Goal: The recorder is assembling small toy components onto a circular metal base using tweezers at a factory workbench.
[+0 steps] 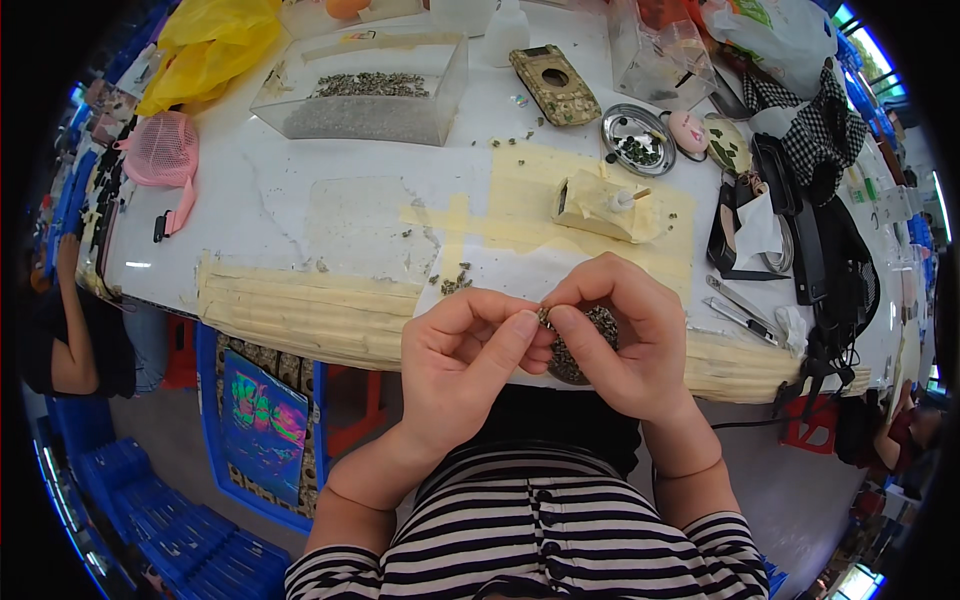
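Observation:
My left hand (465,365) and my right hand (630,335) meet over the table's near edge, thumbs and forefingers pinched together. Between their fingertips is a tiny camouflage-coloured piece (544,317), mostly hidden by the fingers. A round heap of small mottled pieces (586,350) lies behind and below my right hand, which covers part of it. Several loose little pieces (456,280) are scattered on white paper just beyond my left hand. Farther off stands a taped block (600,208) with a small white nozzle bottle (625,200) set in it.
A clear bin (360,118) of small pieces stands far left, near a yellow bag (205,50) and a pink mesh item (165,150). Beyond the block are a camouflage model part (556,100) and a metal dish (625,122). Tweezers (745,300) and a knife (738,318) lie right.

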